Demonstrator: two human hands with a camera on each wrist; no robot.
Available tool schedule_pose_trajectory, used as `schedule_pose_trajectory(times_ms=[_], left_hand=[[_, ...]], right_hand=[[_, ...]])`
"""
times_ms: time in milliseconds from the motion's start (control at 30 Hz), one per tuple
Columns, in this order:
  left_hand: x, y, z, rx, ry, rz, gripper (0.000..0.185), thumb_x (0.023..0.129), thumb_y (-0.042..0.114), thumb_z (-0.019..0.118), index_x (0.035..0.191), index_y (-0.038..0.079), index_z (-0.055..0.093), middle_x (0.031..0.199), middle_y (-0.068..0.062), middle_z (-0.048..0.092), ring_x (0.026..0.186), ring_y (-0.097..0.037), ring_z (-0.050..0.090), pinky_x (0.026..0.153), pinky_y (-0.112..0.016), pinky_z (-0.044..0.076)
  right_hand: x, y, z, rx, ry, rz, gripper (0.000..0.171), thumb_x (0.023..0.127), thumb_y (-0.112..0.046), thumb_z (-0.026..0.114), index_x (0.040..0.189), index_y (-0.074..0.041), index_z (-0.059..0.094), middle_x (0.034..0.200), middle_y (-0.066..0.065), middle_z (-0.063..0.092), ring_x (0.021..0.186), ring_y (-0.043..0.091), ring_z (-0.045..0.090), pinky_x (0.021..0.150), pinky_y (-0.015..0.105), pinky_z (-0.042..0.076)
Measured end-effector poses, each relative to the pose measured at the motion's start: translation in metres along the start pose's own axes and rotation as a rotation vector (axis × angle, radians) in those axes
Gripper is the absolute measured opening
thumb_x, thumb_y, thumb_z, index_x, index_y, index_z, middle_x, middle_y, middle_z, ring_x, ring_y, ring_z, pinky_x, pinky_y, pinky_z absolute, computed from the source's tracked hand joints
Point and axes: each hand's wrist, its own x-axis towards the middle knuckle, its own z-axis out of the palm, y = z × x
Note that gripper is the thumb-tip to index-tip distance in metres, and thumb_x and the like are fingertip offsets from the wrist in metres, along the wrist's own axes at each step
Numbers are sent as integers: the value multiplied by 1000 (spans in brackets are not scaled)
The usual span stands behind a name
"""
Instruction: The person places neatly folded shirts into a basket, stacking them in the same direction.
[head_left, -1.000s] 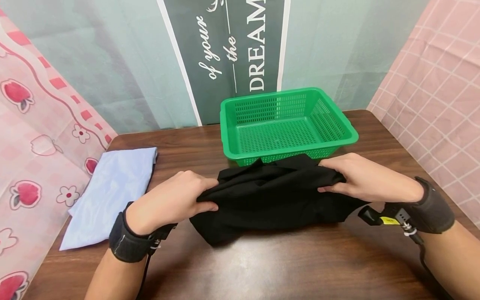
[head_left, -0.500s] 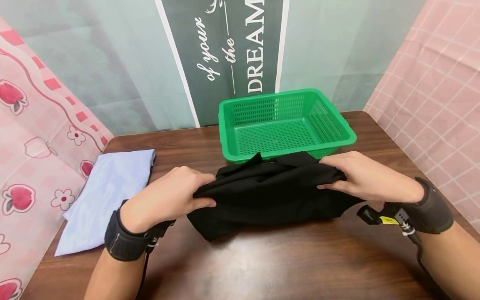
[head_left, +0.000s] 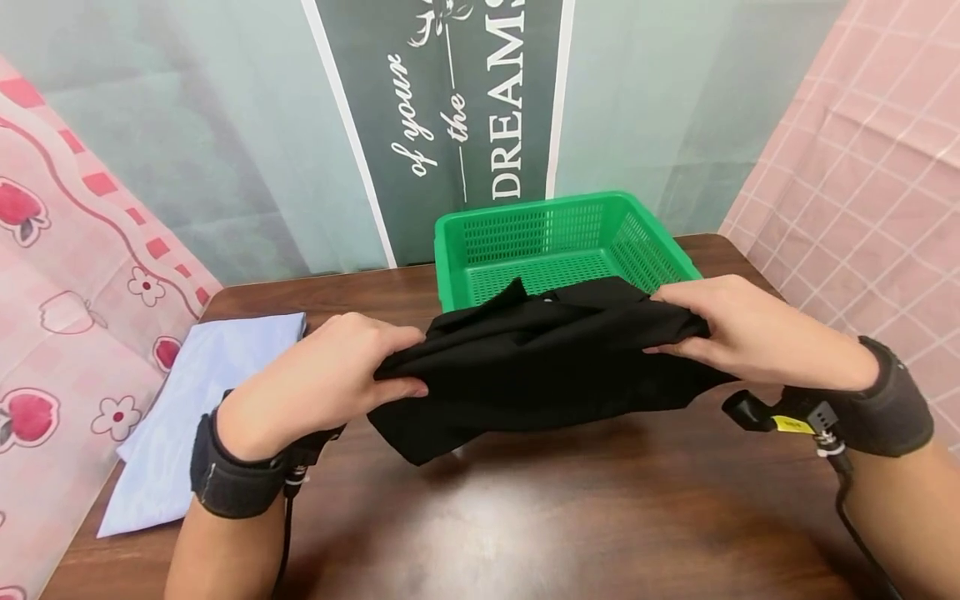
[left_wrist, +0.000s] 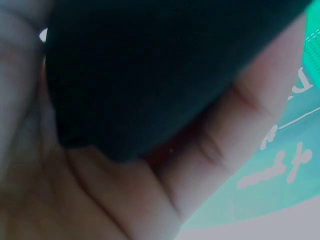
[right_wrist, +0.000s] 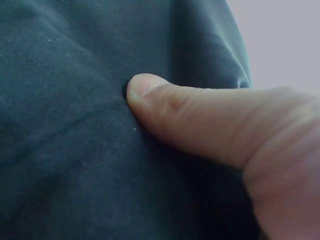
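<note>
A folded black shirt (head_left: 540, 367) stretches between my two hands, raised over the table in the head view. A pointed flap and a small pale button show along its top edge. My left hand (head_left: 330, 375) grips the left end, thumb in front; in the left wrist view the dark fabric (left_wrist: 150, 75) runs between thumb and fingers. At the right end, my right hand (head_left: 742, 329) pinches the cloth, and the thumb (right_wrist: 175, 107) presses into it in the right wrist view. The shirt overlaps the near side of a green basket (head_left: 442, 250).
The basket, with perforated walls, stands at the back of the brown wooden table (head_left: 510, 525). A folded light blue garment (head_left: 202, 400) lies at the left, beside my left forearm. Pink printed curtains flank both sides, with a grey-green hanging (head_left: 225, 142) behind.
Both hands have lifted the black shirt and carried it slightly forward, so it now covers the basket's front rim. The grips stay the same; the view has shifted a little.
</note>
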Motion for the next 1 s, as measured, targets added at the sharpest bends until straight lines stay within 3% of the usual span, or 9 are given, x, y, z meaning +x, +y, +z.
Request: schedule_pose_trajectory(times_ms=[233, 400, 533, 767, 1000], left_hand=[[22, 6, -25, 62, 31, 65, 29, 90, 25, 86, 82, 17, 59, 68, 11, 53, 66, -6, 51, 66, -28, 47], [35, 6, -37, 64, 25, 73, 26, 90, 25, 86, 84, 18, 61, 67, 11, 54, 63, -6, 51, 66, -28, 47], [42, 3, -38, 47, 29, 55, 26, 91, 25, 86, 82, 19, 61, 65, 12, 53, 61, -6, 50, 65, -28, 47], [59, -3, -31, 74, 32, 41, 41, 91, 21, 85, 74, 15, 48, 64, 6, 35, 61, -12, 40, 64, -29, 41], [84, -6, -35, 126, 64, 62, 36, 93, 17, 82, 78, 12, 50, 65, 3, 39, 64, -16, 45, 67, -30, 43]], right_hand=[[6, 7, -23, -80, 65, 25, 49, 68, 4, 93, 96, -28, 68, 86, -21, 63, 75, -5, 49, 69, 11, 36], [10, 10, -36, -100, 62, 52, 44, 73, 2, 92, 94, -28, 66, 83, -20, 62, 71, -4, 48, 67, 13, 35], [13, 12, -43, -113, 54, 84, 40, 77, -1, 91, 94, -28, 68, 83, -20, 64, 69, -4, 48, 66, 13, 35], [20, 22, -51, -154, 40, 120, 34, 80, -1, 90, 93, -24, 68, 82, -15, 66, 68, -1, 49, 63, 15, 36], [27, 40, -63, -240, 75, 150, 30, 79, -2, 90, 90, -16, 66, 77, -8, 62, 67, 5, 48, 64, 17, 35]])
